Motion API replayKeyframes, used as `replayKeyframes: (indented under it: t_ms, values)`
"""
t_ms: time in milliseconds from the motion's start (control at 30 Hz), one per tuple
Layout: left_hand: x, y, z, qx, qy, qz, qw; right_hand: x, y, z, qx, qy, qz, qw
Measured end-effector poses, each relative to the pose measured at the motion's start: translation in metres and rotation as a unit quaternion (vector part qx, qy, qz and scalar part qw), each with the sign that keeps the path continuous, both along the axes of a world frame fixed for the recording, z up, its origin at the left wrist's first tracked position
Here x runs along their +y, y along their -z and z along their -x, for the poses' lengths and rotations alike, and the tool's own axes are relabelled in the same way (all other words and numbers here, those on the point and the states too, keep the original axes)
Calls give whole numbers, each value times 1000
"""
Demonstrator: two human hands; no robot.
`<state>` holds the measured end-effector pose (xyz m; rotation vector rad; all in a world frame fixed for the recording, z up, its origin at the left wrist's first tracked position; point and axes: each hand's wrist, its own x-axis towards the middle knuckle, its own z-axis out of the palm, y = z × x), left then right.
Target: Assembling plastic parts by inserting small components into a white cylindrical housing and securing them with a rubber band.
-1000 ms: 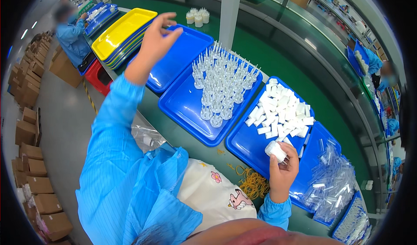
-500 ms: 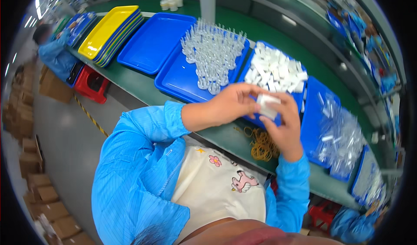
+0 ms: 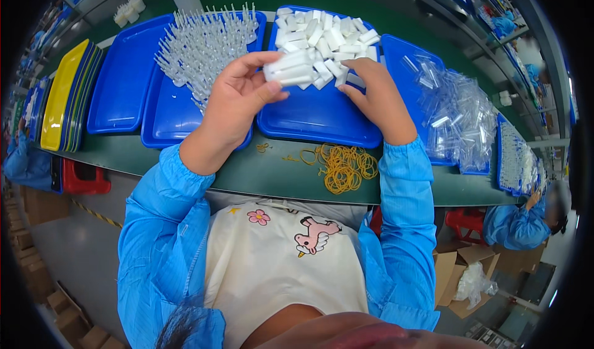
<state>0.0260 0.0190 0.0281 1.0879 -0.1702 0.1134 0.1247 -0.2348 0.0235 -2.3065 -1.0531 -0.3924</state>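
My left hand (image 3: 238, 95) grips a small bundle of white blocks (image 3: 288, 69) side by side, thumb in front and fingers behind. It is raised over the blue tray (image 3: 318, 123) that carries a heap of white blocks (image 3: 318, 34). At the right side of that heap is my right hand (image 3: 377, 92), its thumb and index finger curved and apart around loose blocks. No block is plainly lifted in it, and its other fingers are partly hidden.
Left of my hands, a blue tray (image 3: 167, 123) bears upright clear plastic pieces (image 3: 201, 46). Clear plastic sleeves (image 3: 461, 114) fill trays on the right. Yellow rubber bands (image 3: 346, 170) lie near the table edge. Stacked trays (image 3: 65, 102) stand far left; another person (image 3: 523, 222) sits far right.
My hands have come apart: the left now holds the white blocks alone, and the right has gone to the heap. The view has turned, so the trays appear shifted left.
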Motion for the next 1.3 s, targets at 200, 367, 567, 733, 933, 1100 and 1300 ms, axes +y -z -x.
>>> replayKeyframes:
  t_ms: [200,367,567,733,933,1100,1300]
  values:
    - [-14,10,15,-45,71,-83,993,24,11,7,-88,26,89,992]
    - [-17,9,12,17,87,-59,994,23,20,0,-83,40,79,993]
    - [-19,13,7,66,126,-17,990,6,13,3,-15,17,49,999]
    - [-6,17,11,114,129,49,984,-41,-18,-20,-93,148,-63,983]
    - [-14,16,7,104,120,26,987,-158,18,-43,-103,327,80,936]
    - [-12,15,11,116,109,17,987,-133,18,-40,-22,325,157,932]
    - [-13,13,9,126,119,15,985,-114,2,-26,-1,348,169,922]
